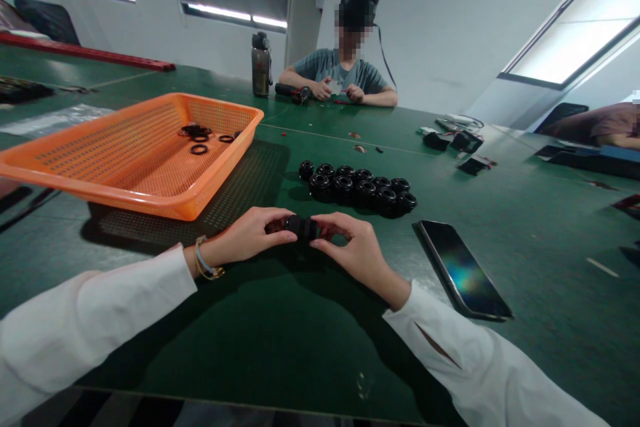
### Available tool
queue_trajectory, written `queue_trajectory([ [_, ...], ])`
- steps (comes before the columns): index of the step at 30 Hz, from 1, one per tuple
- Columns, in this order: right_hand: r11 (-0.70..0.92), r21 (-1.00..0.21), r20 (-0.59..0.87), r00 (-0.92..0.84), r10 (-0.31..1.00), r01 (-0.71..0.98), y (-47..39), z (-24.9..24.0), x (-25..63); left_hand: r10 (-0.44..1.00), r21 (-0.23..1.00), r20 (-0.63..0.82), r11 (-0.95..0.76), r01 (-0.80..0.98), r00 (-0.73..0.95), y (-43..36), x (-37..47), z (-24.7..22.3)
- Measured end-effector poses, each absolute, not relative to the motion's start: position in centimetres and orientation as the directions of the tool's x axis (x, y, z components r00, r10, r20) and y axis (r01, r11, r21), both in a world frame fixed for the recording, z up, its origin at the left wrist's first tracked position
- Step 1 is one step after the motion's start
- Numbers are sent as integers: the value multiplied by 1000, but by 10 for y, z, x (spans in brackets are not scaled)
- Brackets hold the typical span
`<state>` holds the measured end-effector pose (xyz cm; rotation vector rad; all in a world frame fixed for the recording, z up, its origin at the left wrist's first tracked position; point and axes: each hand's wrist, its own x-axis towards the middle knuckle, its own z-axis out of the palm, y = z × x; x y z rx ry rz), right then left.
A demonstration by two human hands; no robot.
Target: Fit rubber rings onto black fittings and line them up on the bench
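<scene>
The one view looks from the wearer's head, forward and down across the table (225, 347), whose near edge crosses the bottom. The left hand (250, 233) and right hand (353, 243) appear close, mid-frame; a co-worker (337, 70) and wall (425, 20) stand farther off. The scene slopes down rightward.

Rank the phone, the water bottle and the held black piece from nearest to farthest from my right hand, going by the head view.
1. Black piece: held, touching your right hand on its left side.
2. Phone: lying on the table, to that hand's right.
3. Water bottle: ahead and leftward, on the table's far side.
</scene>
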<state>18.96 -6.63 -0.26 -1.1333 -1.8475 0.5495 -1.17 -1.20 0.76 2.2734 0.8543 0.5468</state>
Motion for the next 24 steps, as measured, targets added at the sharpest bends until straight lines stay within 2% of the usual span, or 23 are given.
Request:
queue_trajectory([
  [8,492,-680,451,-219,865,543,-66,2,189,700,698,144,-573,430,700,-12,-11,8],
  [17,526,-681,470,-247,847,509,-67,1,191,696,707,137,-567,423,704,-12,-12,7],
  [24,513,-704,488,-191,852,491,-66,-2,189,704,711,140,-561,424,697,-11,-12,7],
])
